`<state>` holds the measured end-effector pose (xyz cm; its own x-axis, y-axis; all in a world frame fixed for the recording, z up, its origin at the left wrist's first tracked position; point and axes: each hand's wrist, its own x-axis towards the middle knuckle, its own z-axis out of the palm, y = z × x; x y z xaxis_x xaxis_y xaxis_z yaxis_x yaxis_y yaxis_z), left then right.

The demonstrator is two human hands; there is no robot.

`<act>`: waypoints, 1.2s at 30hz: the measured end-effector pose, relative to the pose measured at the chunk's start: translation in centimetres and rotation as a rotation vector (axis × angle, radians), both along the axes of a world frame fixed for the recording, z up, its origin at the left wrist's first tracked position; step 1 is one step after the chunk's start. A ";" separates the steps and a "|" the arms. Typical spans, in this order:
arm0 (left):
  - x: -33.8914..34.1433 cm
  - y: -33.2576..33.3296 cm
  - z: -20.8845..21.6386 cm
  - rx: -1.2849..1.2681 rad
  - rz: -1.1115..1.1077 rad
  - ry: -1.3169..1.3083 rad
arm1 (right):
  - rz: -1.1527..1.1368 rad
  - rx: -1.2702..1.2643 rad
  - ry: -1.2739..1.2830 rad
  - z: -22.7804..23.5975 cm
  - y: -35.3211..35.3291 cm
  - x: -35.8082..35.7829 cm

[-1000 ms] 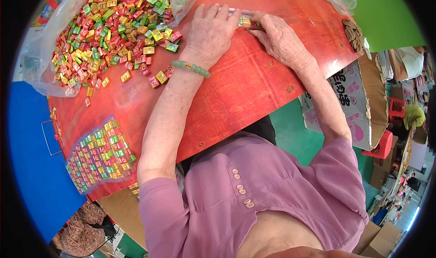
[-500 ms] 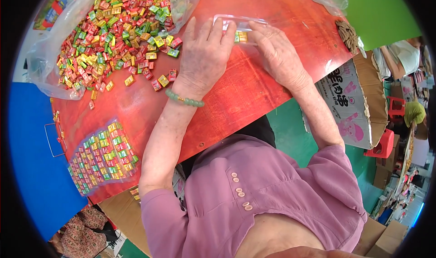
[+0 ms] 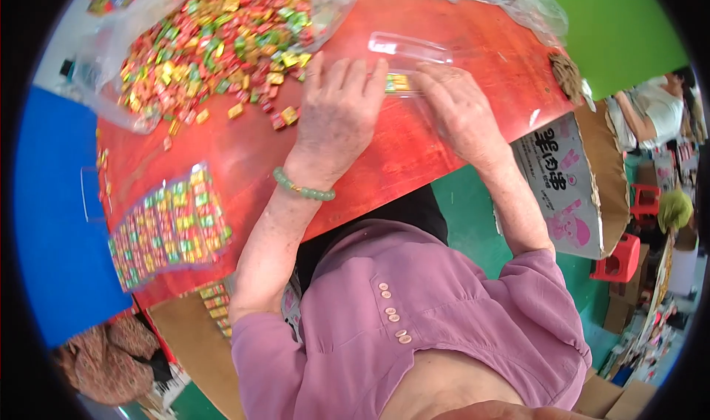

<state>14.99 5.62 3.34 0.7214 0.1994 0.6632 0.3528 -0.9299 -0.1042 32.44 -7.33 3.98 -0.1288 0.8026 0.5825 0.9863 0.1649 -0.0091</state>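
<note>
"Firstly, reading from left to right, where do we judge the risks to lie?"

"We note a clear bag point(image 3: 107, 76) spread about a heap of small coloured packets point(image 3: 214, 43) on the red counter point(image 3: 403, 165); if its film were tugged, we think more could slide out. Some loose packets point(image 3: 287, 115) lie just beside the left hand point(image 3: 336, 109), so a sideways sweep might scatter them."

"And towards the middle?"

"There we find a short row of yellow and green packets point(image 3: 398, 83), between the left hand and the right hand point(image 3: 462, 109). Uneven pressure from its two ends could, in our judgement, skew it. The clear plastic case point(image 3: 410, 48) just beyond might skid if knocked."

"How do we read the fingers?"

"On the left, they are extended and slightly parted, tips near the row's left end; the thumb is hidden, so we cannot tell whether they grip. On the right, they lie close together, gently bent, tips at the row's right end; whether they pinch it, we cannot tell."
</note>
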 end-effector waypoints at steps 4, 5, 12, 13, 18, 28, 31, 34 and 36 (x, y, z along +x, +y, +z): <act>-1.1 -0.5 -0.5 0.042 -0.019 -0.083 | -0.040 -0.050 -0.008 1.2 -0.5 -1.4; -1.6 -1.0 -0.2 0.049 -0.006 -0.097 | -0.037 -0.024 -0.046 1.2 -0.6 -1.7; -5.4 -2.9 -0.9 -0.013 0.121 -0.091 | 0.087 -0.018 -0.061 -0.1 0.6 -4.0; -6.2 -3.3 -0.8 -0.015 0.134 -0.085 | 0.099 -0.019 -0.054 -0.2 0.7 -4.6; -11.5 -5.9 1.3 -0.458 0.099 -0.072 | 0.268 -0.034 -0.024 -0.8 1.3 -7.4; -18.7 -8.2 1.0 -0.588 0.349 -0.125 | 0.515 -0.092 -0.033 -1.0 4.6 -13.7; -19.7 -8.3 0.1 -0.446 0.447 -0.103 | 0.484 -0.081 -0.014 -1.4 6.4 -15.5; -20.5 -8.2 -0.5 -0.384 0.548 -0.109 | 0.481 -0.165 0.220 -2.2 7.4 -17.3; -20.8 -8.2 -0.6 -0.357 0.620 -0.095 | 0.508 -0.257 0.437 -2.4 7.9 -18.0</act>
